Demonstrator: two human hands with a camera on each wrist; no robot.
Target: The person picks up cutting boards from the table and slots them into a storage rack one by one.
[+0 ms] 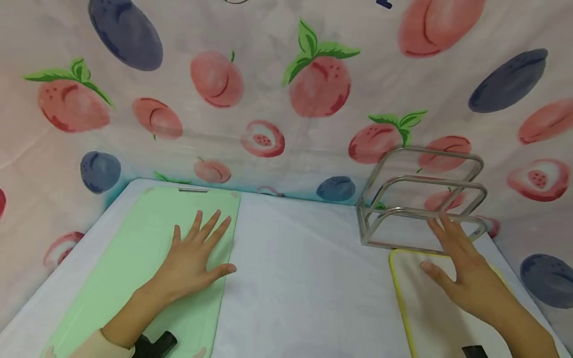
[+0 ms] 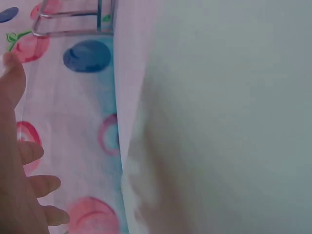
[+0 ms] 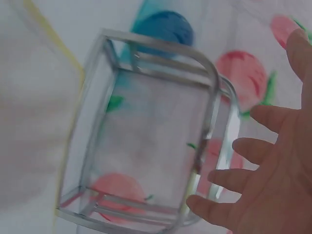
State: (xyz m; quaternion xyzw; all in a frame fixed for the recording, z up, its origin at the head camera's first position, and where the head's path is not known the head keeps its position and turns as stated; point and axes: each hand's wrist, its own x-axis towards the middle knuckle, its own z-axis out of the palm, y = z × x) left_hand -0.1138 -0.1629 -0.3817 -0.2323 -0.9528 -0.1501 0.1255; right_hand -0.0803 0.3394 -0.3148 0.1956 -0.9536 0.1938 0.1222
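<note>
Spreading both hands flat and wide with nothing held, a person works around a metal rack [image 1: 434, 181], the landmark here. Well to its left, the left hand [image 1: 188, 263] hovers over a green board [image 1: 139, 238]; just before it, the right hand [image 1: 465, 278] is above a yellow-edged board [image 1: 425, 308], fingertips overlapping the rack's front hoop, contact uncertain. Risks, as judged: a forward sweep of the right fingers could snag the hoop and shift or tip the light-looking frame; the yellow-edged board, lying close before the rack, could catch its base if pushed; either flat board could prove hard to lift by its thin edge. Lettering: no brand or label can be read; a dark mark [image 1: 384, 4] high behind the rack is cut off.
</note>
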